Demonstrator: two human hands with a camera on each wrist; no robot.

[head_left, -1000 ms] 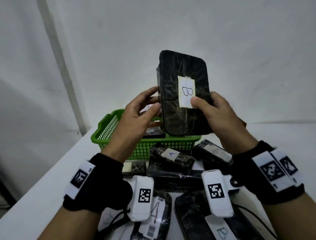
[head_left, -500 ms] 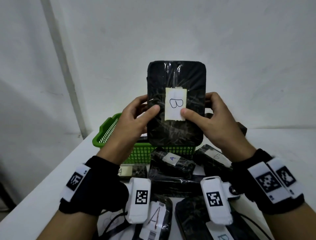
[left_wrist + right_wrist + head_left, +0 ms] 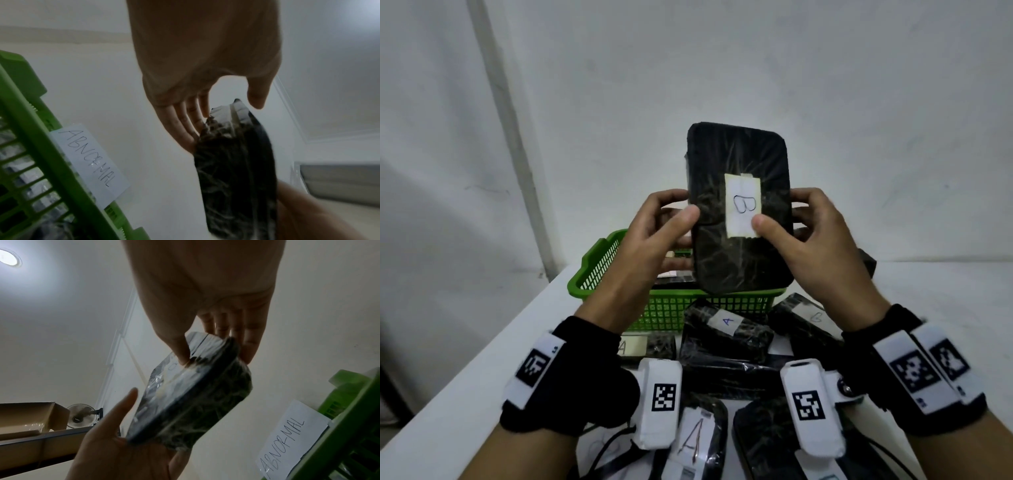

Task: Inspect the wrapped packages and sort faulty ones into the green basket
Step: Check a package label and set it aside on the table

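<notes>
I hold a black film-wrapped package [image 3: 739,260] with a paper label "B" upright above the green basket [image 3: 592,274]. My left hand [image 3: 654,240] grips its left edge, thumb on the front and fingers behind. My right hand [image 3: 808,240] pinches the right side, thumb on the label's lower corner. In the left wrist view the left hand [image 3: 195,65] has fingers lying along the package [image 3: 236,170]. The right wrist view has the right hand [image 3: 205,288] pinching the package [image 3: 195,402]. The basket [image 3: 30,129] carries a paper sign "ABNORMAL" [image 3: 287,443].
Several more wrapped black packages lie on the white table [image 3: 482,377] in front of the basket, some labelled "A" [image 3: 726,329], one faintly "B" [image 3: 808,318]. Packages also lie inside the basket. A white wall stands close behind.
The package came down a little and turned from angled to face-on toward me; now its top leans slightly left. Both hands kept their hold.
</notes>
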